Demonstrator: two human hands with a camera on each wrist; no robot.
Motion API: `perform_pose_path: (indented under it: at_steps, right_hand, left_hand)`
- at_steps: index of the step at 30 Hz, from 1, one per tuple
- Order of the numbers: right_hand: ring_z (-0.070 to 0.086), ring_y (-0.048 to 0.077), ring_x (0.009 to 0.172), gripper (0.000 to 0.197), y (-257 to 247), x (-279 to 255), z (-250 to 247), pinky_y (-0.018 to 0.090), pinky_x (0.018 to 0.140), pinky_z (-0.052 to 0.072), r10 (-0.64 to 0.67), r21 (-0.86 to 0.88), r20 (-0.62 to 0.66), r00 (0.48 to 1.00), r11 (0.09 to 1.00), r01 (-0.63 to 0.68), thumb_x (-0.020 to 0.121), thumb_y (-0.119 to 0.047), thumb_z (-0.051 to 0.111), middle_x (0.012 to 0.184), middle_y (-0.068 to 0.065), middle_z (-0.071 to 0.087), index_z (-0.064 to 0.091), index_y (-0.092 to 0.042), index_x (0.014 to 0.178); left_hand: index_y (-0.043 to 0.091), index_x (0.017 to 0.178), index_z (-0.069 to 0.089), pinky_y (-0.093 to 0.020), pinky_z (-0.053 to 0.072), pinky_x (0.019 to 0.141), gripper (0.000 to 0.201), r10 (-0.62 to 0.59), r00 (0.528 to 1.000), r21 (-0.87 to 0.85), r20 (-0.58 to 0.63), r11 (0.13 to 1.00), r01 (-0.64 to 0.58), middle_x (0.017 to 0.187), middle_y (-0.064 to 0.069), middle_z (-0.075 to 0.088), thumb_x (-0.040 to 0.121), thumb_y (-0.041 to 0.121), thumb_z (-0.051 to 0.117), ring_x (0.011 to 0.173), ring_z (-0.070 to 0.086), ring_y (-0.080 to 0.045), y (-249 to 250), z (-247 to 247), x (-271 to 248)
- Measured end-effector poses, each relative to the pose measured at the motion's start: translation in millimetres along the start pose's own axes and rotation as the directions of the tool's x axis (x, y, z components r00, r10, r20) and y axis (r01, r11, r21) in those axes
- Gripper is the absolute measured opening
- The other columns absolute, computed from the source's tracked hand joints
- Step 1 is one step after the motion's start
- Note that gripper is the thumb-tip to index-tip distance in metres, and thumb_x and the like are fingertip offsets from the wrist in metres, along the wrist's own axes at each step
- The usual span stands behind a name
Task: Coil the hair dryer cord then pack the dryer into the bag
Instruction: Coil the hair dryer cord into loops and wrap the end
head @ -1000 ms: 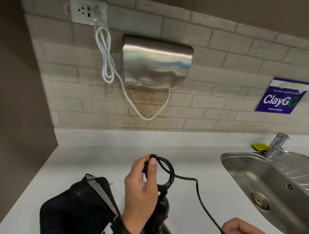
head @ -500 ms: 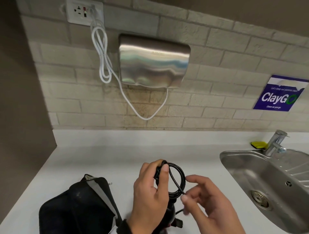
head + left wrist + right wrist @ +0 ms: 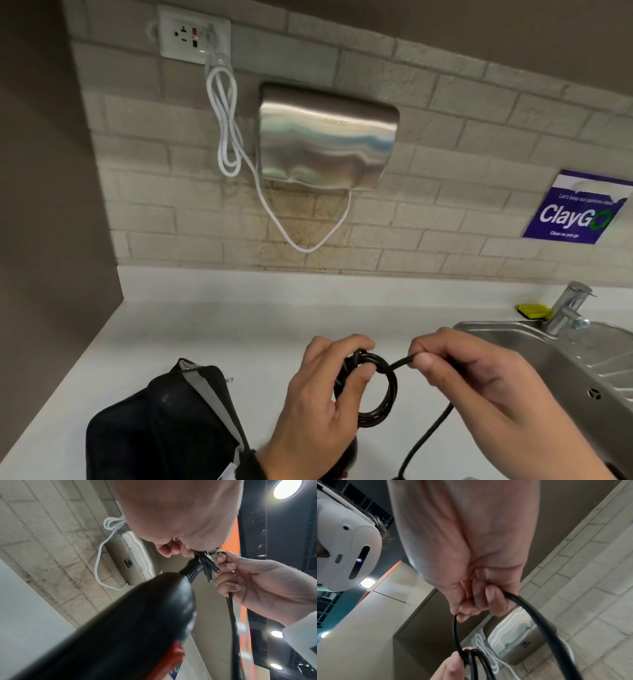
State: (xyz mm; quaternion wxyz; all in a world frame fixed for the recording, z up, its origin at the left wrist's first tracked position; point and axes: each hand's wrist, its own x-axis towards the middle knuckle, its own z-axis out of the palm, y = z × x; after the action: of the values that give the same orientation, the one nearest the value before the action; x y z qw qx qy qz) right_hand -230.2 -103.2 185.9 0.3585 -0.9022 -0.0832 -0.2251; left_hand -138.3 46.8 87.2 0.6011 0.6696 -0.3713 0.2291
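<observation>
- left hand (image 3: pixel 318 394) clasping coiled cord (image 3: pixel 373 390), dryer (image 3: pixel 137 615) hanging beneath;
- right hand (image 3: pixel 479 380) pinching cord's loose run just right of coil;
- bag (image 3: pixel 154 428) left of left hand

A steel hand dryer (image 3: pixel 328 137) hangs beside a wall socket (image 3: pixel 193 37).

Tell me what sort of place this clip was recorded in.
Most likely a shared pantry or washroom counter: a stainless steel hand dryer hangs on the beige brick-tile wall, a stainless steel sink with a chrome tap is set into the white counter, and a blue ClayGo sign asks users to clean up.
</observation>
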Motion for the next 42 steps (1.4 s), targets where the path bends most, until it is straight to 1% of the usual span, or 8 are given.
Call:
perform_pose_path:
  at_steps: [6, 15, 21, 25, 28, 32, 37, 42]
  right_hand:
    - [0.046, 0.014, 0.06, 0.034, -1, 11, 1, 0.026, 0.056, 0.04, -0.021, 0.062, 0.034, 0.999, 0.998, 0.019, 0.081, -0.052, 0.053, 0.068, -0.004, 0.056, 0.067, -0.021, 0.085]
    - [0.052, 0.003, 0.058, 0.013, 24, 25, 36, 0.015, 0.056, 0.044, 0.131, 0.381, -0.098, 0.987, 0.921, -0.084, 0.079, -0.027, 0.063, 0.061, -0.004, 0.062, 0.074, -0.019, 0.078]
    - [0.06, 0.014, 0.063, 0.006, 33, 13, 70, 0.023, 0.062, 0.048, 0.263, 0.518, -0.182, 0.947, 0.844, -0.135, 0.079, -0.021, 0.068, 0.067, 0.008, 0.068, 0.071, -0.016, 0.076]
    - [0.051, 0.008, 0.054, 0.032, 32, 0, 79, 0.018, 0.055, 0.043, 0.302, 0.589, -0.166, 0.939, 0.794, -0.151, 0.083, -0.046, 0.063, 0.055, 0.0, 0.061, 0.074, -0.016, 0.078]
    - [0.047, 0.013, 0.057, 0.054, 32, -12, 86, 0.022, 0.056, 0.039, 0.226, 0.583, -0.094, 0.97, 0.802, -0.13, 0.061, -0.064, 0.075, 0.059, 0.013, 0.055, 0.072, -0.016, 0.085]
    - [0.054, 0.015, 0.059, 0.027, 32, -15, 87, 0.024, 0.06, 0.047, 0.28, 0.59, -0.003, 0.96, 0.776, -0.224, 0.062, -0.03, 0.084, 0.059, 0.011, 0.06, 0.073, -0.015, 0.08]
    - [0.062, 0.012, 0.067, 0.007, 33, -6, 75, 0.022, 0.066, 0.049, 0.237, 0.586, 0.091, 0.967, 0.773, -0.244, 0.072, -0.014, 0.075, 0.069, 0.004, 0.068, 0.071, -0.014, 0.077]
    - [0.066, 0.023, 0.078, 0.008, 31, -1, 64, 0.035, 0.08, 0.052, 0.186, 0.467, 0.088, 0.979, 0.86, -0.205, 0.074, -0.014, 0.077, 0.077, 0.01, 0.072, 0.07, -0.016, 0.077]
  left_hand:
    - [0.023, 0.104, 0.055, -0.005, 0.036, 0.072, 0.024, 0.109, 0.987, 0.044, 0.121, 0.992, -0.115, 0.096, 0.042, 0.043, 0.1, 0.043, 0.042, 0.082, 0.044, 0.002, -2, -7, 7]
    - [0.027, 0.098, 0.053, -0.006, 0.035, 0.067, 0.027, 0.032, 0.968, 0.056, 0.248, 0.997, -0.047, 0.084, 0.021, 0.042, 0.094, 0.053, 0.05, 0.07, 0.042, 0.005, -4, -15, 6]
    - [0.025, 0.099, 0.051, -0.001, 0.031, 0.069, 0.029, 0.008, 0.981, 0.088, 0.192, 0.996, -0.026, 0.085, 0.023, 0.041, 0.1, 0.049, 0.035, 0.075, 0.042, 0.01, -5, -11, 0]
    - [0.026, 0.096, 0.051, -0.001, 0.033, 0.07, 0.032, -0.02, 0.994, 0.099, 0.105, 0.995, 0.009, 0.085, 0.024, 0.042, 0.101, 0.051, 0.032, 0.076, 0.044, 0.01, -7, -13, 0]
    - [0.029, 0.097, 0.051, -0.001, 0.035, 0.071, 0.032, -0.051, 0.998, 0.125, 0.045, 0.991, 0.045, 0.086, 0.02, 0.047, 0.1, 0.053, 0.029, 0.079, 0.048, 0.009, -10, -15, 2]
    - [0.032, 0.101, 0.054, -0.003, 0.039, 0.073, 0.032, -0.099, 0.995, 0.136, -0.017, 0.986, 0.101, 0.092, 0.019, 0.052, 0.099, 0.054, 0.031, 0.083, 0.055, 0.003, -11, -15, 1]
    - [0.038, 0.101, 0.062, -0.012, 0.047, 0.08, 0.021, -0.301, 0.953, -0.047, -0.021, 0.953, 0.3, 0.095, 0.012, 0.068, 0.093, 0.052, 0.048, 0.096, 0.065, -0.006, -1, -15, 2]
    - [0.018, 0.095, 0.072, -0.018, 0.051, 0.08, 0.021, -0.515, 0.854, -0.392, 0.069, 0.774, 0.498, 0.085, 0.002, 0.076, 0.086, 0.034, 0.062, 0.085, 0.07, -0.006, 14, -16, 11]
